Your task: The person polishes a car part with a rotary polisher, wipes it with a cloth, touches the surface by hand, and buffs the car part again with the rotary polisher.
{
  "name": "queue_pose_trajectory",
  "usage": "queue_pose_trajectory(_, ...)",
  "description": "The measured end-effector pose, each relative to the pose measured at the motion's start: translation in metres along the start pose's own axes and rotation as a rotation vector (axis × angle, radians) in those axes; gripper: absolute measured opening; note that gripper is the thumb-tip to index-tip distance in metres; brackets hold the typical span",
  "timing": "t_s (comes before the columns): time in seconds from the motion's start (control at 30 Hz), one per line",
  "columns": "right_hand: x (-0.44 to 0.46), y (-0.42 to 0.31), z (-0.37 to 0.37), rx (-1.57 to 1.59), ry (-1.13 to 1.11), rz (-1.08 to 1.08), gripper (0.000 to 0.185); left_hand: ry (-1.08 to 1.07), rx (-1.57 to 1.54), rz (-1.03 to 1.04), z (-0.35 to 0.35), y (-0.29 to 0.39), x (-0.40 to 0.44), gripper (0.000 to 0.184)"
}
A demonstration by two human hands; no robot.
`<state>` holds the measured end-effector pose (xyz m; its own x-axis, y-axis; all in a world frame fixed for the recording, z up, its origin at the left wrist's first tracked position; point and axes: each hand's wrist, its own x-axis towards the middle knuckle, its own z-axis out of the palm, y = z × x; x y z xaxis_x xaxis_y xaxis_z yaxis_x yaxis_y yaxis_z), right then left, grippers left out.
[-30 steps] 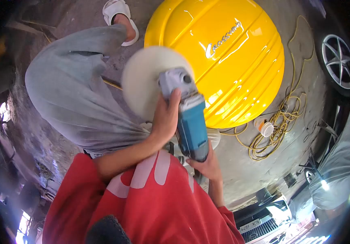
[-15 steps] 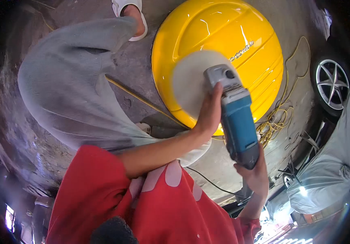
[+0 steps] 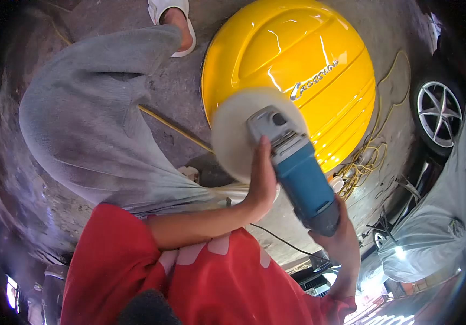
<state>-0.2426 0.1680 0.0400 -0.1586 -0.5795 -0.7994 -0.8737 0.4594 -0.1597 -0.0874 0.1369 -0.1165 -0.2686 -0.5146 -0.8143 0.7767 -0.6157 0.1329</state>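
A teal and grey power polisher [image 3: 306, 179] is held in both hands. Near its grey head, my left hand [image 3: 264, 176] is closed, with the thumb along the side; what its fingers wrap round is partly hidden. My right hand [image 3: 340, 235] is wrapped around the dark rear end of the tool. The round white buffing pad [image 3: 230, 135] looks blurred and overlaps the lower left edge of a glossy yellow panel [image 3: 308, 51]. I cannot tell whether the pad touches it. Raised silver lettering [image 3: 314, 81] shows on the panel.
A yellow cord [image 3: 367, 162] lies coiled on the concrete floor [image 3: 189, 97], right of the panel. Further right are a car wheel [image 3: 439, 114] and a grey cover [image 3: 428, 238]. My grey-trousered leg [image 3: 92, 108] is at left, and a white-slippered foot [image 3: 176, 24] rests above.
The polisher and both hands have moved down, with the pad also shifting left, toward the panel's lower left edge. More of the silver lettering now shows.
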Motion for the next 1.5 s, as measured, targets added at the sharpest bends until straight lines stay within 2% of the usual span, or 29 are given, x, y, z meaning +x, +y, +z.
queue_pose_trajectory(0.03, 0.004, 0.0, -0.006, -0.006, 0.001, -0.001, 0.098, -0.001, -0.006, 0.001, 0.008, 0.0, 0.012, 0.067)
queue_pose_trajectory(0.1, 0.014, -0.001, -0.017, 0.057, 0.129, -0.022, 0.094, -0.16, 0.116, 0.064, 0.026, 0.001, 0.039, 0.068)
queue_pose_trajectory(0.17, 0.022, -0.008, -0.029, 0.087, 0.151, 0.028, 0.093, -0.185, 0.183, 0.09, 0.044, 0.003, 0.062, 0.069)
queue_pose_trajectory(0.23, 0.031, -0.011, -0.039, 0.209, 0.11, 0.119, 0.094, -0.178, 0.215, 0.056, 0.048, 0.002, 0.07, 0.067)
queue_pose_trajectory(0.3, 0.026, -0.005, -0.037, 0.145, 0.1, 0.107, 0.095, -0.153, 0.143, 0.17, 0.048, -0.003, 0.06, 0.064)
queue_pose_trajectory(0.37, 0.02, 0.011, -0.026, 0.048, 0.09, 0.008, 0.096, -0.135, 0.111, 0.115, 0.029, -0.007, 0.04, 0.065)
queue_pose_trajectory(0.47, 0.015, 0.013, -0.017, 0.048, -0.036, -0.007, 0.099, -0.048, 0.048, 0.082, 0.004, -0.014, 0.009, 0.066)
queue_pose_trajectory(0.53, 0.014, 0.021, -0.01, 0.044, -0.098, -0.095, 0.101, 0.108, -0.001, 0.027, -0.007, -0.019, 0.0, 0.066)
queue_pose_trajectory(0.67, 0.019, 0.024, -0.011, 0.062, -0.075, -0.06, 0.099, -0.004, 0.123, 0.118, 0.003, -0.019, 0.014, 0.067)
queue_pose_trajectory(0.7, 0.022, 0.029, -0.01, 0.116, -0.008, -0.082, 0.097, -0.057, 0.19, 0.137, 0.01, -0.016, 0.025, 0.067)
queue_pose_trajectory(0.77, 0.028, 0.035, -0.011, 0.175, 0.064, -0.101, 0.095, -0.069, 0.285, 0.091, 0.022, -0.016, 0.052, 0.067)
queue_pose_trajectory(0.83, 0.035, 0.037, -0.01, 0.284, 0.129, -0.06, 0.091, -0.035, 0.319, 0.15, 0.034, -0.015, 0.068, 0.067)
queue_pose_trajectory(0.87, 0.036, 0.03, -0.013, 0.328, 0.094, -0.026, 0.088, -0.045, 0.318, 0.129, 0.033, -0.016, 0.072, 0.067)
queue_pose_trajectory(0.97, 0.031, 0.039, 0.001, 0.276, 0.046, -0.077, 0.088, -0.134, 0.304, 0.148, 0.005, -0.022, 0.06, 0.069)
queue_pose_trajectory(1.0, 0.029, 0.051, 0.013, 0.204, 0.088, -0.219, 0.09, -0.086, 0.271, 0.148, -0.004, -0.026, 0.046, 0.069)
queue_pose_trajectory(1.03, 0.024, 0.057, 0.021, 0.241, 0.04, -0.159, 0.092, -0.038, 0.239, 0.15, -0.012, -0.029, 0.032, 0.07)
queue_pose_trajectory(1.1, 0.017, 0.057, 0.029, 0.231, -0.028, -0.212, 0.092, 0.042, 0.132, 0.117, -0.012, -0.024, -0.003, 0.07)
queue_pose_trajectory(1.17, 0.013, 0.054, 0.026, 0.282, -0.11, -0.139, 0.093, 0.055, 0.118, 0.099, -0.012, -0.023, -0.016, 0.069)
queue_pose_trajectory(1.23, 0.008, 0.05, 0.02, 0.196, -0.04, -0.161, 0.093, 0.067, 0.098, 0.072, -0.01, -0.023, -0.015, 0.069)
queue_pose_trajectory(1.3, 0.012, 0.052, 0.008, 0.183, 0.022, -0.176, 0.093, -0.048, 0.056, 0.034, 0.006, -0.019, 0.002, 0.068)
queue_pose_trajectory(1.33, 0.016, 0.052, 0.0, 0.17, 0.084, -0.194, 0.094, 0.006, 0.093, 0.063, 0.02, -0.017, 0.01, 0.068)
queue_pose_trajectory(1.43, 0.031, 0.024, -0.032, 0.11, 0.145, -0.078, 0.095, -0.167, 0.058, 0.068, 0.053, -0.004, 0.044, 0.068)
queue_pose_trajectory(1.5, 0.043, 0.032, -0.039, 0.115, 0.18, -0.087, 0.093, -0.201, 0.099, 0.067, 0.063, -0.002, 0.07, 0.069)
